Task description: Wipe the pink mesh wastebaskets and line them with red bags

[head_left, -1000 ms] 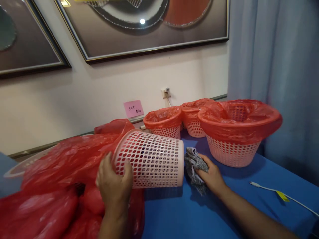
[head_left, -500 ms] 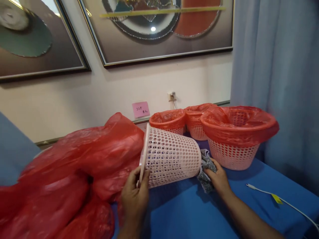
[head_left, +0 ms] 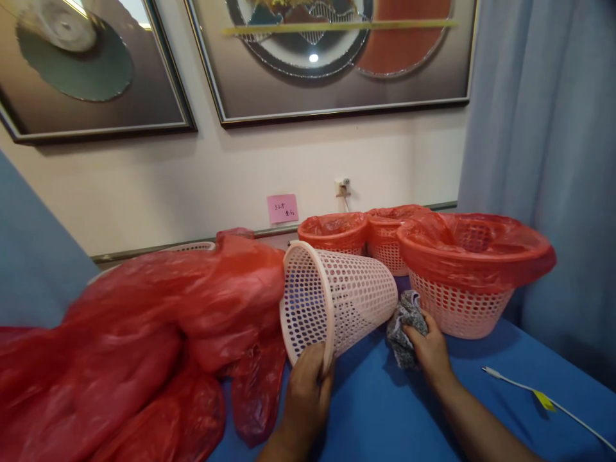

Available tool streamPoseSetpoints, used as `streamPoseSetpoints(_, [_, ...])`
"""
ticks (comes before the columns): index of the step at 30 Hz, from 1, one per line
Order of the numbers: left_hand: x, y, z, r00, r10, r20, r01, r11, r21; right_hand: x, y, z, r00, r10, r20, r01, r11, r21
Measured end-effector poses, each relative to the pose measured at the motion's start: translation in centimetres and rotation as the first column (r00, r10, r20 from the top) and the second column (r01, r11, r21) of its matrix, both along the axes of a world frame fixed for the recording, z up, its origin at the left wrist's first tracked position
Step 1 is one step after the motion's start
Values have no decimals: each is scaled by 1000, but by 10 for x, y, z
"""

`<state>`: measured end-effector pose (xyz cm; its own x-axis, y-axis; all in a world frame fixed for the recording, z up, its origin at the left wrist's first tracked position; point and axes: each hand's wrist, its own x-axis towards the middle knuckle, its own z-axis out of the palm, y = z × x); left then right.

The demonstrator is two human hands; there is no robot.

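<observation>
A pale pink perforated plastic wastebasket (head_left: 363, 289) lies tilted on its side, its mouth turned left and partly toward me. My left hand (head_left: 308, 391) grips the lower part of its rim, thumb on one side and fingers on the other. In my right hand (head_left: 430, 350) is a crumpled grey cloth (head_left: 404, 327), held just off the basket's base on the right. To the left, touching or close to the basket's mouth, spreads a heap of red plastic bags (head_left: 144, 333).
Lined with red bags, a large basket (head_left: 459, 308) and two smaller baskets (head_left: 332, 234) (head_left: 387, 247) stand along the back. A white cable (head_left: 520, 383) with a yellow tag crosses the blue table (head_left: 375, 410) at right. Another basket's rim (head_left: 192, 246) shows behind the heap.
My left hand has swung the basket's mouth toward me, so its inside now shows. The cloth has come away from the base. The view has shifted slightly left.
</observation>
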<state>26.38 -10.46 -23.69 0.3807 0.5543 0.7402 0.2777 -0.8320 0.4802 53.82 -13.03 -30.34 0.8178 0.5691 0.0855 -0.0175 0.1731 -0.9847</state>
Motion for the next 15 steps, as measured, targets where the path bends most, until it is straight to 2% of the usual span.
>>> streamPoseSetpoints(3, [-1, 4, 1, 1000, -15, -23, 13, 997, -75, -2, -4, 3, 999, -1, 52, 1, 1000, -3])
streamPoseSetpoints(5, [1, 1, -1, 998, -66, -9, 64, 987, -146, -2, -6, 6, 998, -27, 61, 27, 1000, -11])
streamPoseSetpoints(10, [9, -13, -14, 977, -157, 146, 205, 884, -420, 1, -11, 12, 980, -182, 78, 183, 983, -6])
streamPoseSetpoints(12, [10, -16, -17, 968, -214, 134, 251, 863, -439, 2, -11, 12, 981, -174, 88, 175, 985, -4])
streamPoseSetpoints(15, [9, -17, -19, 942, -334, 24, 320, 874, -366, 2, -10, 12, 986, -148, 77, 151, 988, -33])
